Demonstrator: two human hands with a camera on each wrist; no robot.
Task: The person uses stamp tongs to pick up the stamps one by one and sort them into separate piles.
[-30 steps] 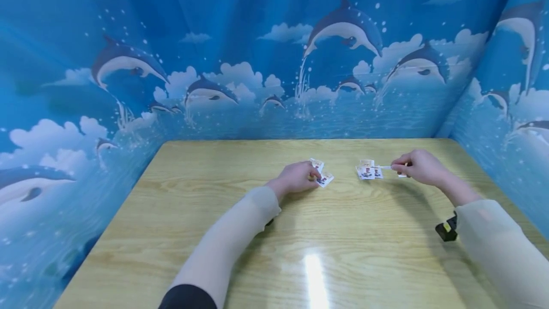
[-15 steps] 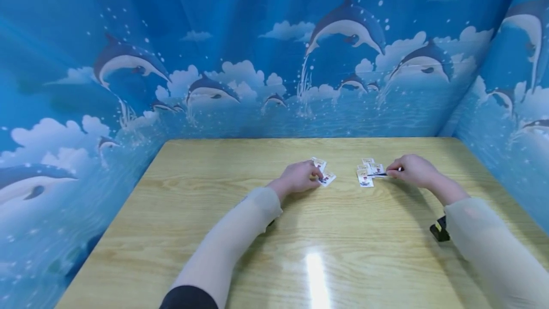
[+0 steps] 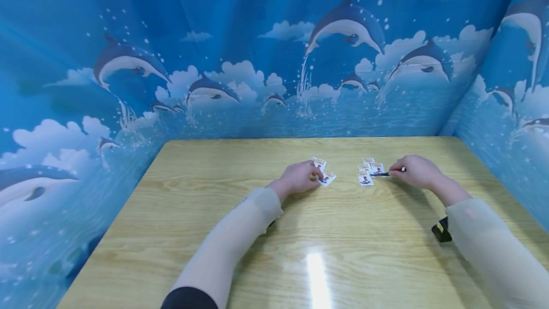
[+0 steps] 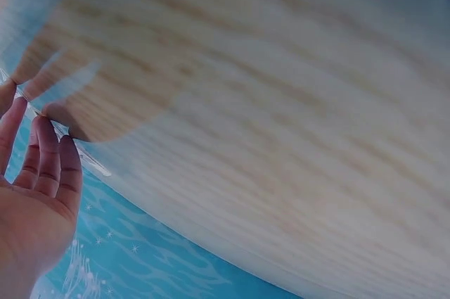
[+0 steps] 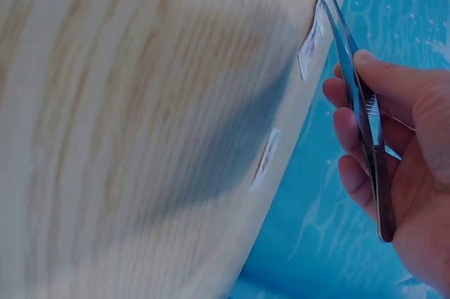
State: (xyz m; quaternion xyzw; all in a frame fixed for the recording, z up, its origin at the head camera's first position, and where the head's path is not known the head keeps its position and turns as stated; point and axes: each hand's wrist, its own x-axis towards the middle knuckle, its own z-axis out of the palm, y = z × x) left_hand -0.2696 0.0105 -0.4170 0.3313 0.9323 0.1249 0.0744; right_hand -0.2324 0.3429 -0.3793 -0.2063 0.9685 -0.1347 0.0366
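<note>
My right hand (image 3: pixel 413 170) holds metal tweezers (image 5: pixel 364 105) between thumb and fingers. In the right wrist view their two tips stand slightly apart. In the head view the tweezers reach left over a small cluster of printed paper cards (image 3: pixel 365 179), the tips overlapping the cards' right side. To the left of that cluster, my left hand (image 3: pixel 299 177) rests its fingertips on two more small printed cards (image 3: pixel 328 179), partly covering them. The left wrist view shows that hand's fingers (image 4: pixel 48 162) extended, tips down at the tabletop.
The wood-grain table (image 3: pixel 214 223) reaches back to a blue dolphin-print curtain (image 3: pixel 240 51), which also closes in both sides. Another small card (image 5: pixel 264 160) lies apart on the table in the right wrist view. A light reflection shines near the front.
My right hand shifted slightly left and the tweezers came lower over the cluster. The cluster's cards now lie spread differently, one further toward the front. My left hand stays on its cards.
</note>
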